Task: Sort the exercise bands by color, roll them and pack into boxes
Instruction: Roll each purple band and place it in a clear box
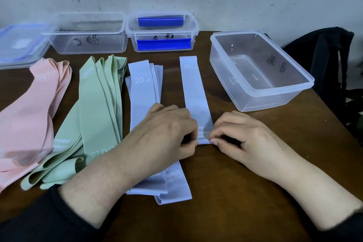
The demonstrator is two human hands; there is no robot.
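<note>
Head view: three boxes [261,68] (two hands [203,133])

I see soft, even, cool-toned light with only faint shadows under the hands. The clear box [259,70] on the right carries mild glare along its rim. Wide-angle bending curves the edges, and the near corners look slightly smeared.

Pink bands [29,116], green bands [96,108], pale blue bands [145,92], clear boxes [255,72], brown table [225,192].
</note>
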